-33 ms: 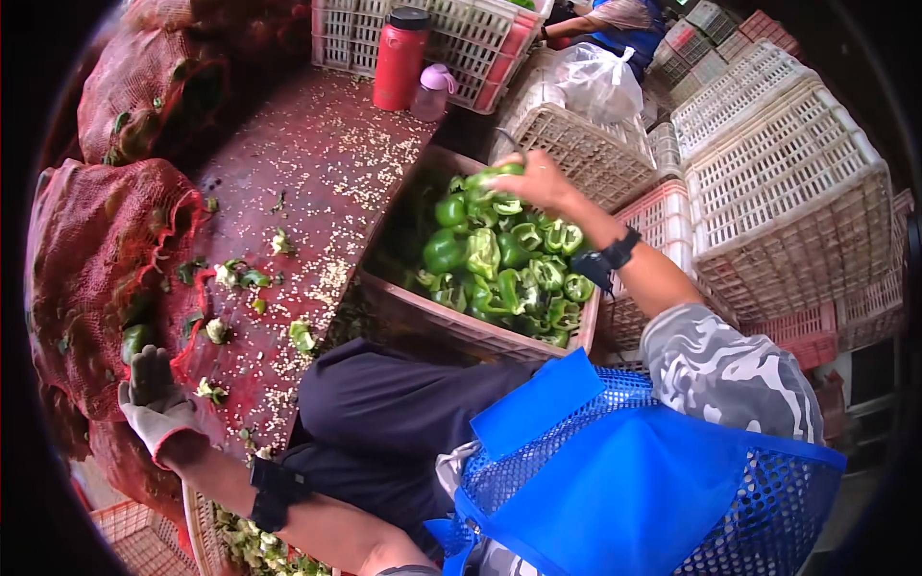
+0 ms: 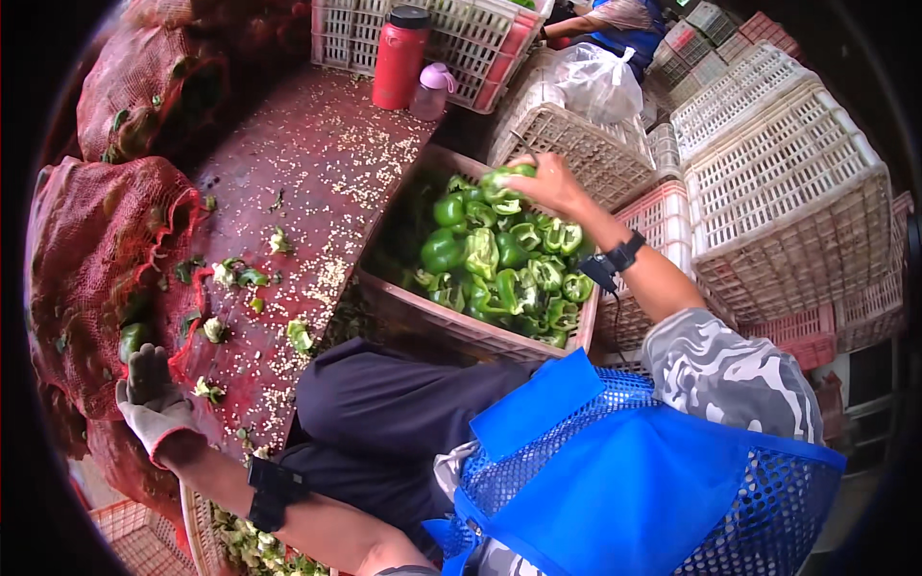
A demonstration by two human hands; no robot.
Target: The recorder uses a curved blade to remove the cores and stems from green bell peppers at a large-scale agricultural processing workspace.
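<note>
My right hand [image 2: 552,184], bare, is above the far end of a pink plastic crate [image 2: 461,329]. Its fingers are closed round a green bell pepper [image 2: 499,182]. Whether anything else is in that hand is hidden. Cut and whole green bell peppers [image 2: 443,252] fill much of the crate below. At the left my left hand [image 2: 157,398] wears a grey-white glove and has its fingers stretched out, holding nothing. Just beyond its fingertips a green pepper [image 2: 134,341] lies at the mouth of a red mesh sack [image 2: 101,250].
Seeds and pepper cores [image 2: 213,329] litter the red tabletop [image 2: 250,163]. A red bottle [image 2: 398,62] and a small pink-lidded bottle [image 2: 432,94] stand at its far end. White crates [image 2: 778,182] are stacked at the right. A basket of pepper scraps [image 2: 254,542] is below my left forearm. Another person [image 2: 615,29] is behind.
My right hand has shifted slightly with the pepper, which shows more clearly now. A thin dark curved thing seen above that hand no longer shows. My left hand has barely moved.
</note>
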